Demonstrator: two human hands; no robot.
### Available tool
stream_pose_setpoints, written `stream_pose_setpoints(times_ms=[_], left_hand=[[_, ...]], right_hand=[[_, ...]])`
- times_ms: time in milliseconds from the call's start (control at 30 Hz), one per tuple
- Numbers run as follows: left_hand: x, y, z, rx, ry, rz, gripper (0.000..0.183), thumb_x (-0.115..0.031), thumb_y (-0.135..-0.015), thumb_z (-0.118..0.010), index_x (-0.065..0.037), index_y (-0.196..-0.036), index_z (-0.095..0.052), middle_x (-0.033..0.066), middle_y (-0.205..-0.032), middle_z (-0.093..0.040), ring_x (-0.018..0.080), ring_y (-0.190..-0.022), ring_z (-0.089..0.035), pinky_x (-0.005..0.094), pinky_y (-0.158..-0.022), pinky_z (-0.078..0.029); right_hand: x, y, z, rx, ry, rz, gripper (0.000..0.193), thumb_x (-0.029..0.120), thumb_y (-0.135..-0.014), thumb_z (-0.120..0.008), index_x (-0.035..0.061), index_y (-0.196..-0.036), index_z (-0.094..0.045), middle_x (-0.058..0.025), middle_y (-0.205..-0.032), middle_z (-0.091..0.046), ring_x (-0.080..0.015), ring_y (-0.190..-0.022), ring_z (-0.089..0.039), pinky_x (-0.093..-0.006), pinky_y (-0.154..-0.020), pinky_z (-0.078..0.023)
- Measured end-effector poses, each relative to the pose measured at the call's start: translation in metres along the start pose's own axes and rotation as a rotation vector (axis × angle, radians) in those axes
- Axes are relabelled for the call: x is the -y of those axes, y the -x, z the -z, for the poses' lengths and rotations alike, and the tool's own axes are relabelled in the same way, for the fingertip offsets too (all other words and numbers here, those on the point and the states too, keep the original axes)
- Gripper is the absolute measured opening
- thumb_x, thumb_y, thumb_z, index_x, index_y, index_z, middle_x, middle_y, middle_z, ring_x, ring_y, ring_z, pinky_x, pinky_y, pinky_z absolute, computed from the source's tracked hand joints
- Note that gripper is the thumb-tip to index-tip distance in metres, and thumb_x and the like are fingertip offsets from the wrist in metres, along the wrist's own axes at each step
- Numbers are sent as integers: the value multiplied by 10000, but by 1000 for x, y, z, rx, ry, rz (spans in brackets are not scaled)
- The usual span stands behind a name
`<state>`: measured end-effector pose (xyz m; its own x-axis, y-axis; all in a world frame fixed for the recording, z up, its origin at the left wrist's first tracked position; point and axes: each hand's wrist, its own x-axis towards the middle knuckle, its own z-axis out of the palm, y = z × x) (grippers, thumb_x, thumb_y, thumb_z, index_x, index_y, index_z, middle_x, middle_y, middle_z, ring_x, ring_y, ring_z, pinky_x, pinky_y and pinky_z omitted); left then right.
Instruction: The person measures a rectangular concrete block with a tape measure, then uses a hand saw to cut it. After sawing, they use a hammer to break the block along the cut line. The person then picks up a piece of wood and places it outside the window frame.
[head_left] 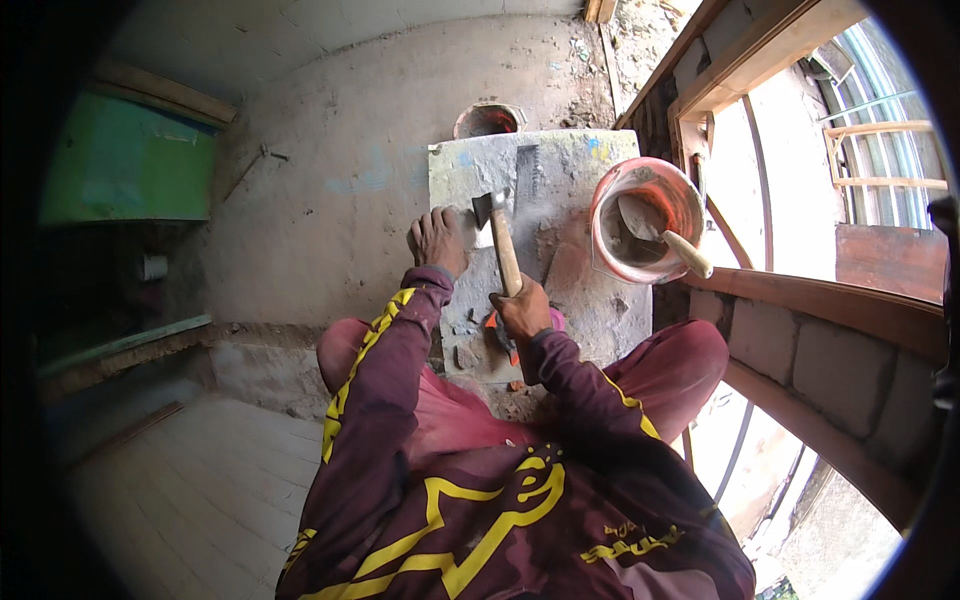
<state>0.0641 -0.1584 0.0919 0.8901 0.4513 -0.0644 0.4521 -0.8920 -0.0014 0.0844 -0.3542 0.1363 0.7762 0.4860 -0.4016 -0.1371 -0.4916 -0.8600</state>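
My right hand is wrapped round the wooden handle of a hammer. The dark hammer head points away from me, over a dusty grey board between my knees. Just left of the head, my left hand lies palm down with its fingers spread, at the board's left edge. A small pale patch shows between that hand and the hammer; whether it is a separate piece I cannot tell. Near my right wrist, a red and pink object is partly hidden by the hand.
At the board's right edge stands a reddish bucket with a wooden-handled trowel leaning in it. Another bucket sits beyond the board. Rubble bits lie close to me. A timber and block wall runs along the right.
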Motion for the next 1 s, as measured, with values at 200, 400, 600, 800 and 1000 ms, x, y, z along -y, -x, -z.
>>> stream_pose_setpoints(times_ms=[200, 400, 600, 800, 1000], left_hand=[[-1, 2, -5, -7, -6, 12, 766, -318, -633, -876, -51, -1233, -482, 148, -1181, -528, 332, -1116, -496, 481, -997, -350], [-5, 7, -1, -37, 37, -2, 789, -257, -604, -891, -58, -1244, -474, 148, -1227, -527, 332, -1173, -482, 471, -1025, -337], [-6, 7, -1, 2, 41, 41, 784, -272, -608, -883, -62, -1242, -471, 146, -1205, -526, 341, -1149, -486, 485, -1021, -336], [-17, 19, 4, -145, 91, 16, 640, -154, -647, -777, -50, -1210, -492, 144, -1190, -536, 344, -1127, -495, 480, -987, -345], [-24, 38, -2, -202, 83, 17, 601, -98, -666, -711, -36, -1222, -495, 145, -1196, -534, 344, -1116, -499, 476, -989, -342]], right_hand=[[13, -4, 6, -302, -209, 192, 259, 170, -824, -728, 7, -962, -582, -270, -812, -639, -478, -799, -644, -499, -718, -505], [9, -11, 7, -5, 58, 21, 272, 151, -797, -716, 21, -1001, -590, -275, -821, -654, -497, -832, -652, -511, -746, -523], [7, -10, 1, -337, -288, 168, 302, 201, -803, -731, 21, -1006, -599, -268, -831, -663, -489, -894, -649, -514, -790, -512], [1, -15, 4, -78, 11, 51, 296, 162, -797, -727, 15, -1033, -624, -259, -850, -672, -464, -884, -669, -460, -794, -531], [-17, -12, 1, -187, -39, 94, 267, 114, -800, -685, 13, -1036, -614, -245, -838, -675, -444, -818, -675, -437, -737, -539]])
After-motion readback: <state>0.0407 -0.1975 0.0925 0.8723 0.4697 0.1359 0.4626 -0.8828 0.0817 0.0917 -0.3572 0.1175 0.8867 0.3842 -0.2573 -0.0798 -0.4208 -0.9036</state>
